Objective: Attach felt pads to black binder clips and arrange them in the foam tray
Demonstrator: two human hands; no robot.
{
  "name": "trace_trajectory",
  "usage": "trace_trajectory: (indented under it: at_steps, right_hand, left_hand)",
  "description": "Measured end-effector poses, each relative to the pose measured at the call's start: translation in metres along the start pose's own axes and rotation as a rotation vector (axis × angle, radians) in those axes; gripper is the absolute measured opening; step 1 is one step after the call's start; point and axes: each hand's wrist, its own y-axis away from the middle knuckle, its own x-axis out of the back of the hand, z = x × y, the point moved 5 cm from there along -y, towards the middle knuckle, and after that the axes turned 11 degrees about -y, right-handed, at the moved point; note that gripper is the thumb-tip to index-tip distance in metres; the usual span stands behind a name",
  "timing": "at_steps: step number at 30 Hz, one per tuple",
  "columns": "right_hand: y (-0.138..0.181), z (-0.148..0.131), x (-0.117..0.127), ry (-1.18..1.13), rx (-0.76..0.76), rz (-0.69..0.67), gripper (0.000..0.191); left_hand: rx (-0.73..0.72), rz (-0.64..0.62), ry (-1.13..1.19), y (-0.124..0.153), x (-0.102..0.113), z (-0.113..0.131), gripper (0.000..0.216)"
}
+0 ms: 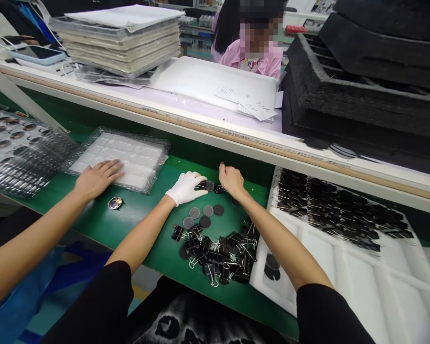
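My left hand [185, 188], in a white glove, rests on the green belt [139, 224] with its fingers closed round a black binder clip [201, 184] beside a grey disc [209, 185]. My bare right hand [231, 179] sits just to its right, fingers curled down onto the belt; what it grips is hidden. Several grey and black discs [202, 217] lie just in front of both hands. A heap of black binder clips [218, 258] lies nearer me.
A co-worker's hand [98, 177] lies flat on a clear plastic tray [143, 153]; a shiny round piece [115, 203] sits beside it. At right is a white foam tray [361, 267] with more clips [337, 210]. Filled blister trays [17, 153] lie left, black foam [361, 95] far right, and a person in pink [258, 59] opposite.
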Motion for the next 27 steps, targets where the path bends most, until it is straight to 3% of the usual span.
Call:
trace_trajectory:
  at_steps: [4,15,27]
  right_hand:
    - [-0.009,-0.002,-0.014,0.004,0.001,0.05,0.05]
    - [-0.017,0.026,-0.026,-0.066,-0.084,0.131,0.037]
    - [-0.019,0.038,-0.027,-0.055,-0.09,0.15,0.042]
  left_hand:
    - [-0.02,-0.029,-0.043,-0.014,-0.021,0.01,0.047]
    - [0.031,-0.083,-0.017,-0.008,-0.022,0.002,0.047]
    - [0.027,-0.067,0.005,-0.01,-0.028,0.006,0.047]
